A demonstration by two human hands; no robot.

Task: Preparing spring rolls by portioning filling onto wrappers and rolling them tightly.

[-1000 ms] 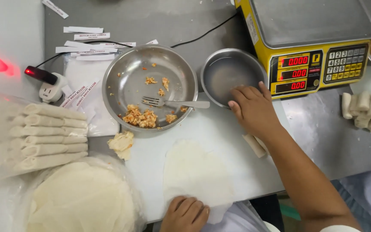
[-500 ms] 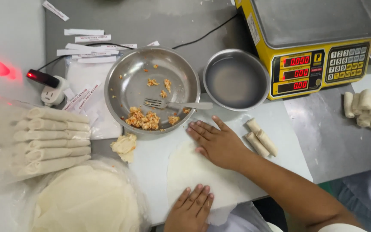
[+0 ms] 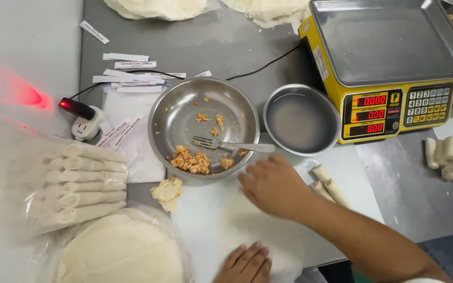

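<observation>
White paper label strips (image 3: 132,73) scattered near far left edge of surface. Clear plastic bag of pale rolls (image 3: 74,181) at left edge. Red-digit screens (image 3: 371,113) on yellow scale front (image 3: 394,112), far right corner.

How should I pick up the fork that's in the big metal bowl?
Grab the fork by its handle end, coming from the right. The handle sticks out flat over the bowl rim, bare and clean, close to the right hand. The prongs point left into the filling, so they are probably messy.
</observation>
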